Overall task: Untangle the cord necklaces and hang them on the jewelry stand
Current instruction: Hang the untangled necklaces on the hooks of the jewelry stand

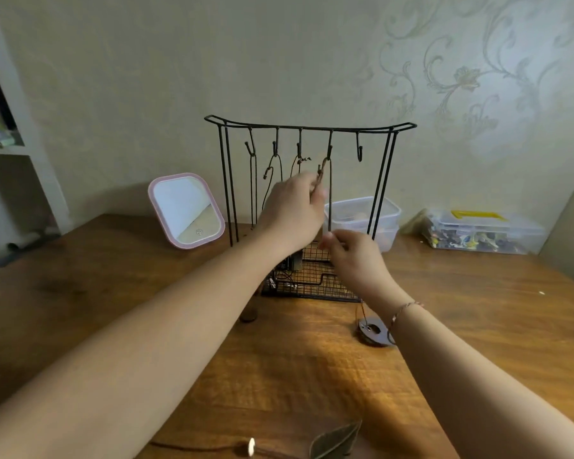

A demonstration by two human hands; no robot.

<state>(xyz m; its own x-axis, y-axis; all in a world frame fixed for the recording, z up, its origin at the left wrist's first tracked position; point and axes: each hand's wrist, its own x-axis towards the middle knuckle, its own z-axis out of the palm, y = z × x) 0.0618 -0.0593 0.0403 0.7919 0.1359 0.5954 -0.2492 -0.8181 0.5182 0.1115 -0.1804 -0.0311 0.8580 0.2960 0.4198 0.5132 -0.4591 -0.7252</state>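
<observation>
The black wire jewelry stand sat toward the back of the wooden worktop, close to the wall, with five hooks hanging off its top bar and a mesh tray at the bottom. Cord necklaces were already on the four leftmost hooks; the rightmost hook was bare.

The left hand was up in front of the stand, its fingers pinching the brown cord necklace just below the fourth hook, where that cord looped over. It's a bit blurry, so how exactly the fingers wrapped the cord I couldn't tell. The right hand was lower, just in front of the mesh tray, fingers curled around the lower stretch of the same cord, pinching it near the fingertips as far as I could make out. There was a thin bracelet on that wrist.

A dark round pendant on a cord lay on the worktop just in front of the stand's right corner, partly behind the right forearm. Down at the near edge lay a leaf-shaped pendant and a small white bead on a dark cord.

Other stuff: a pink-framed mirror leaning to the left of the stand, a clear plastic container behind it on the right, and a clear box with a yellow handle farther right, full of small mixed bits.
</observation>
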